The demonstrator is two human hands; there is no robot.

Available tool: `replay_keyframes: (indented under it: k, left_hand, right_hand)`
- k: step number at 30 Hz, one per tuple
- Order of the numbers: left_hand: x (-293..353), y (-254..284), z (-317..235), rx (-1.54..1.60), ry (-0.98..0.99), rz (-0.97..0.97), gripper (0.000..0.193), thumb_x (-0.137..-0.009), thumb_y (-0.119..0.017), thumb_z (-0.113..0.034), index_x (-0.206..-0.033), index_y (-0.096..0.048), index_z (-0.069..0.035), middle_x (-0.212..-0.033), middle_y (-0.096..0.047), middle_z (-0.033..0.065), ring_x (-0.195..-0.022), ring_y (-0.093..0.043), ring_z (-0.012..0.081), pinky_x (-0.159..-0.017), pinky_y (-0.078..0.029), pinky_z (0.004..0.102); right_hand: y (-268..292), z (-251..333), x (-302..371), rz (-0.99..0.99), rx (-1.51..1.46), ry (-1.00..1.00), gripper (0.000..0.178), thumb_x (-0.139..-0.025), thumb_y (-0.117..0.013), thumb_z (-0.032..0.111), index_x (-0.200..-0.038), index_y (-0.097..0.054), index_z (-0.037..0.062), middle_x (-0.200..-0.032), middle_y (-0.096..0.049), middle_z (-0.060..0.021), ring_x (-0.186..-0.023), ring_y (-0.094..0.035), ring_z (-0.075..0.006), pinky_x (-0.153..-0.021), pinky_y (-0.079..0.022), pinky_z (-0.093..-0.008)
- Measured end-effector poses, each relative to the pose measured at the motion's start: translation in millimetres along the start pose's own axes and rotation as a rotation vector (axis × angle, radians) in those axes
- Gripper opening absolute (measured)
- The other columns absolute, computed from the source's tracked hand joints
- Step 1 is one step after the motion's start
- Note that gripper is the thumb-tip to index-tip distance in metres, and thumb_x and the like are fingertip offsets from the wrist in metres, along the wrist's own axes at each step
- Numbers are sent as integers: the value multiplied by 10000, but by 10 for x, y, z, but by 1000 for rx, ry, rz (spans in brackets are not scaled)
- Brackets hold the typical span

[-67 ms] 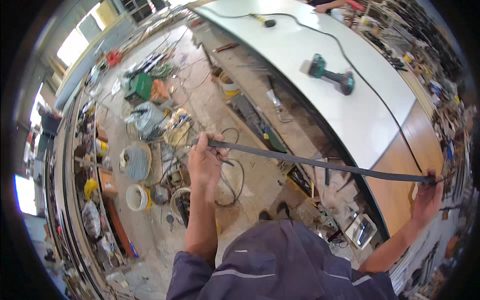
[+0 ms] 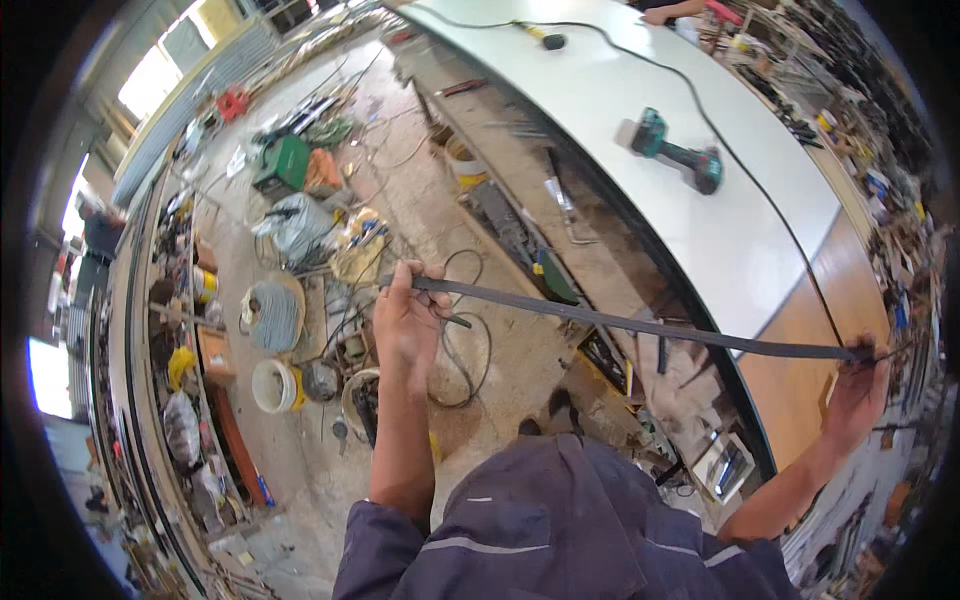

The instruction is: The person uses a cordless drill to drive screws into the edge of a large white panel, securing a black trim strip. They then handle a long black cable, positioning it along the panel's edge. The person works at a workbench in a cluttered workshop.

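Observation:
A long dark grey flexible strip (image 2: pixel 600 319), flat and narrow, is stretched between my two hands in front of my body. My left hand (image 2: pixel 408 310) pinches its left end over the floor, with thumb and fingers closed around it. At the far right, my right hand (image 2: pixel 858 385) grips the other end beside the wooden part of the bench top. A thin black cord (image 2: pixel 715 128) runs across the white panel (image 2: pixel 610 90) down to my right hand; whether that hand holds it too, I cannot tell. On the panel lies a teal and black cordless drill (image 2: pixel 680 155).
A yellow-and-black tool (image 2: pixel 545 38) and another person's hand (image 2: pixel 660 14) are at the panel's far end. Under the bench, a shelf holds tools and a bucket (image 2: pixel 464 162). Buckets (image 2: pixel 275 386), a coil of grey cable (image 2: pixel 272 316), bags and a green box (image 2: pixel 281 165) litter the floor.
The view has shifted slightly, so the bench and drill sit a little further right and lower. Both hands keep their hold on the strip in nearly the same pose.

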State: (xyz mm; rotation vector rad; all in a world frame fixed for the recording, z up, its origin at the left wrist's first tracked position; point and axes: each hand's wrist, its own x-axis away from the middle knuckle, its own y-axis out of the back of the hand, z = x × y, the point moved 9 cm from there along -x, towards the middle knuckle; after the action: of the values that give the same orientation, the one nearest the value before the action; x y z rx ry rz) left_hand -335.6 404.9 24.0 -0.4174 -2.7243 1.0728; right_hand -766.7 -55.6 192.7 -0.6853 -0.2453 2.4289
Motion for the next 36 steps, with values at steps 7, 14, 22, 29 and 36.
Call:
replay_keyframes:
  k: [7,14,22,29,36]
  left_hand:
    - [-1074,1378,-647,-55,-77,-362,293,-1051,-583,-340,-1127,-599,-58,-949,-701,86,-650,-615,174,-561,-490,302]
    - [-2086,2525,-1085,-65,-115,-605,284,-1056,-573,-348,-1138,-572,-76,-1032,-677,89,-695,-576,152,-606,-468,298]
    - [-3465,2804,-1641,-33,-140,-686,250,-1066,-562,-334,-1110,-574,-88,-1029,-668,63,-690,-580,126,-602,-483,275]
    - [-5825,3146,-1969,-34,-116,-483,290,-1091,-501,-346,-1131,-589,-73,-1108,-688,123,-702,-636,160,-630,-522,311]
    - [-8607,2927,-2590,-122,-19,-343,285,-1081,-525,-327,-1123,-598,-54,-1010,-718,115,-692,-646,169,-597,-538,305]
  right_hand:
    - [-1401,-1267,-1865,149,102,21,248,-1074,-500,307,-1194,-596,112,-1352,-583,-152,-1166,-591,-262,-787,-505,-289]
    - [-2835,-3123,-3545,229,-43,-161,248,-1034,-587,289,-1176,-646,96,-1196,-608,-157,-1076,-636,-282,-665,-543,-320]
    - [-3959,-4343,-5271,231,-74,-168,235,-1029,-594,270,-1099,-680,63,-1170,-648,-177,-1041,-649,-310,-720,-531,-343]
    - [-4081,-5041,-6877,25,11,-30,249,-1067,-514,246,-1150,-645,51,-1190,-680,-125,-1079,-649,-244,-772,-502,-308]
    - [-4070,-5027,-8017,-111,48,47,280,-1075,-511,226,-1195,-638,8,-1242,-661,-171,-1128,-643,-272,-856,-565,-314]
